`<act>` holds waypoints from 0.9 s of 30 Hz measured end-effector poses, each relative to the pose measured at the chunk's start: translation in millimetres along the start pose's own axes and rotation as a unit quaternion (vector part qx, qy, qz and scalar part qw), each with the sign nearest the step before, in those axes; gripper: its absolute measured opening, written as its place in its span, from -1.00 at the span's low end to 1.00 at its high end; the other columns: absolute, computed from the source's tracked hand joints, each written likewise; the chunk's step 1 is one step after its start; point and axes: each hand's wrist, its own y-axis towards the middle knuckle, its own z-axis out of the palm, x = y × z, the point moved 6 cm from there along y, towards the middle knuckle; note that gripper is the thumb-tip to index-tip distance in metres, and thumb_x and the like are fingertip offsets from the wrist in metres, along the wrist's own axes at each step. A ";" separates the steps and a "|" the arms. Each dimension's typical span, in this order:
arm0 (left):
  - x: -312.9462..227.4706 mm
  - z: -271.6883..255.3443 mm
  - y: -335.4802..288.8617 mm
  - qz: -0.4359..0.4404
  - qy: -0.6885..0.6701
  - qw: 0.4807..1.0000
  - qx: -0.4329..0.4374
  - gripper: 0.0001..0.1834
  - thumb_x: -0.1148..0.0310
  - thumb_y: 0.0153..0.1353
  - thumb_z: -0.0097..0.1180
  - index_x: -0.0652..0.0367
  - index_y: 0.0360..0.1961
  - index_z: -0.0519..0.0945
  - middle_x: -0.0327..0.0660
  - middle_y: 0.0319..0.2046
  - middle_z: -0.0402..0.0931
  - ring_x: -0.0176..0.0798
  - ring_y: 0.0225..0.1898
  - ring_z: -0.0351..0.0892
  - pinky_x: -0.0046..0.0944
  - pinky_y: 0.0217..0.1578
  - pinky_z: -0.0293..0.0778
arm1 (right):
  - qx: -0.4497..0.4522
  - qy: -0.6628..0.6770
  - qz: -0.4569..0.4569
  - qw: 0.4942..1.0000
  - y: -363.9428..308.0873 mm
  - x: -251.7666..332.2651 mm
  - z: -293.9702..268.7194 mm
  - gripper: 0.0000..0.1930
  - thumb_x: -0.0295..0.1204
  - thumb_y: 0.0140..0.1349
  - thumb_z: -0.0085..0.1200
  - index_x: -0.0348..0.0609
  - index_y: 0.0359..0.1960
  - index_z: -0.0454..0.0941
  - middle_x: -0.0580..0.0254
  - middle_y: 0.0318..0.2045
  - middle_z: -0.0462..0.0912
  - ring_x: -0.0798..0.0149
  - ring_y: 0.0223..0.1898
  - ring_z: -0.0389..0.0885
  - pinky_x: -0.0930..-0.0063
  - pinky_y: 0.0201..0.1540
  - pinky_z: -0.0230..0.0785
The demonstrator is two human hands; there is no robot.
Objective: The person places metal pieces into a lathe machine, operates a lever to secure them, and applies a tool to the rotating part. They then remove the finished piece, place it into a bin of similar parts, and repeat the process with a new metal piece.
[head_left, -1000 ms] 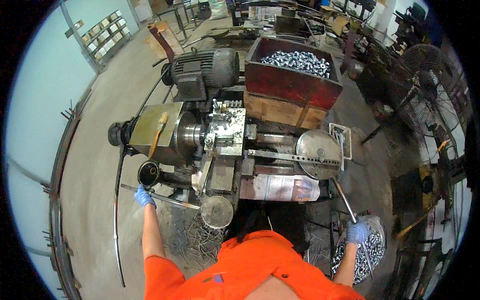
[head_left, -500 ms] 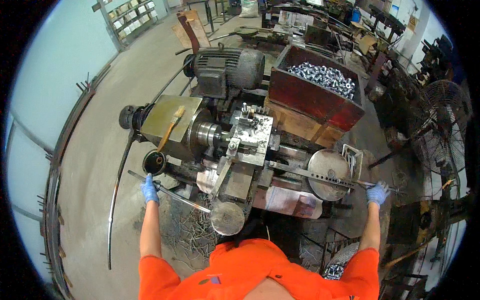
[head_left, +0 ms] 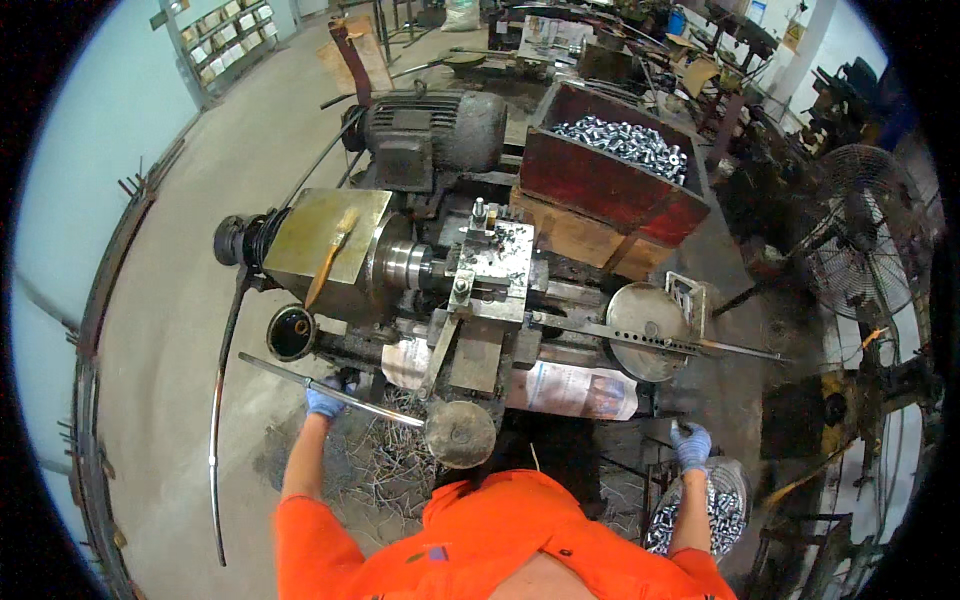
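My left hand (head_left: 325, 398), in a blue glove, is at the long metal lever rod (head_left: 350, 400) left of the round plate (head_left: 460, 434). The rod crosses in front of its fingers, so their grip is hidden. My right hand (head_left: 691, 446), also gloved, has its fingers curled together above a round basket (head_left: 742, 480) of small silver metal parts (head_left: 715, 520). Something small and dark shows at its fingertips, too unclear to name. Between the hands stands a lathe-like machine with a shiny chuck (head_left: 405, 265) and a tool block (head_left: 495, 255) strewn with chips.
A red bin (head_left: 610, 190) heaped with silver parts stands behind the machine, near a motor (head_left: 435, 135). A brush (head_left: 332, 260) lies on the headstock cover, above a round pot (head_left: 291, 332). Metal shavings (head_left: 390, 465) litter the floor; a caged fan (head_left: 860, 235) stands right.
My right hand has left the rod at the far right and come inward and nearer, above the basket. My left hand has moved from the rod's outer end to lower along it.
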 end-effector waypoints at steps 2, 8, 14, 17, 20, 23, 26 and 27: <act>-102.6 31.6 12.9 -0.121 0.218 0.968 0.031 -0.41 -0.24 0.01 -0.09 0.14 -0.46 0.55 0.00 -0.44 0.56 0.11 -0.33 0.53 0.03 -0.34 0.42 | -0.039 -0.026 0.054 0.997 -25.5 -12.4 -26.6 -0.60 -0.12 -0.10 0.24 -0.27 -0.44 0.62 -0.04 -0.45 0.62 0.07 -0.37 0.61 0.34 -0.21 0.42; -96.4 25.8 -2.5 -0.030 0.285 0.952 0.106 -0.58 -0.04 0.08 -0.12 0.05 -0.35 0.59 -0.05 -0.34 0.58 0.05 -0.30 0.57 -0.02 -0.32 0.47 | -0.064 0.020 -0.030 0.997 -4.1 39.8 -57.0 -0.65 -0.17 -0.08 0.23 -0.27 -0.49 0.62 0.03 -0.50 0.63 0.09 -0.43 0.61 0.37 -0.29 0.42; -74.1 1.2 -15.4 -0.093 0.266 0.950 0.137 -0.63 0.02 0.02 -0.04 0.03 -0.33 0.62 -0.04 -0.29 0.56 0.03 -0.25 0.56 -0.04 -0.28 0.46 | -0.073 0.118 -0.129 0.982 40.4 119.9 -91.4 -0.70 -0.24 -0.04 0.23 -0.29 -0.50 0.60 0.04 -0.52 0.62 0.19 -0.47 0.60 0.42 -0.34 0.40; -71.5 -8.3 -31.3 -0.113 0.189 0.968 0.120 -0.60 0.03 0.00 0.02 0.10 -0.29 0.60 0.02 -0.28 0.55 0.08 -0.24 0.54 -0.05 -0.24 0.45 | -0.059 0.171 -0.210 0.961 47.7 210.1 -108.1 -0.71 -0.23 -0.04 0.23 -0.25 -0.47 0.61 0.04 -0.45 0.62 0.11 -0.41 0.60 0.38 -0.31 0.42; -75.8 -58.9 -28.9 -0.063 0.092 0.991 0.073 -0.62 0.11 0.04 0.09 0.18 -0.23 0.57 0.05 -0.34 0.56 0.04 -0.33 0.56 -0.10 -0.28 0.45 | -0.046 0.211 -0.363 0.907 32.1 329.6 -131.5 -0.66 -0.11 -0.01 0.19 -0.17 -0.45 0.61 0.10 -0.42 0.62 0.11 -0.32 0.59 0.27 -0.15 0.37; -100.0 -158.2 -16.9 -0.135 -0.211 0.967 -0.053 -0.70 0.26 0.18 0.02 0.13 -0.10 0.52 -0.26 -0.53 0.49 -0.44 -0.56 0.38 -0.41 -0.48 0.36 | -0.043 0.156 -0.475 0.865 23.6 418.9 -115.7 -0.61 -0.01 0.00 0.10 -0.09 -0.38 0.62 0.10 -0.33 0.61 0.11 -0.11 0.51 0.20 0.04 0.27; -72.1 -278.9 -29.6 -0.073 -0.059 0.971 -0.221 -0.69 0.21 0.24 -0.05 0.16 -0.09 0.51 -0.22 -0.53 0.46 -0.39 -0.55 0.33 -0.34 -0.46 0.35 | 0.017 0.099 -0.546 0.832 0.0 508.7 -93.9 -0.46 0.11 0.06 -0.10 -0.14 -0.36 0.62 0.08 -0.15 0.53 -0.01 -0.03 0.40 0.18 0.11 0.16; -73.0 -310.5 -38.0 -0.060 -0.014 0.966 -0.252 -0.70 0.21 0.24 -0.05 0.16 -0.13 0.52 -0.19 -0.53 0.47 -0.35 -0.55 0.36 -0.30 -0.45 0.36 | 0.049 0.018 -0.572 0.819 -0.9 532.9 -74.9 -0.44 0.11 0.08 -0.15 -0.16 -0.35 0.62 0.05 -0.17 0.53 0.01 -0.09 0.42 0.16 0.05 0.18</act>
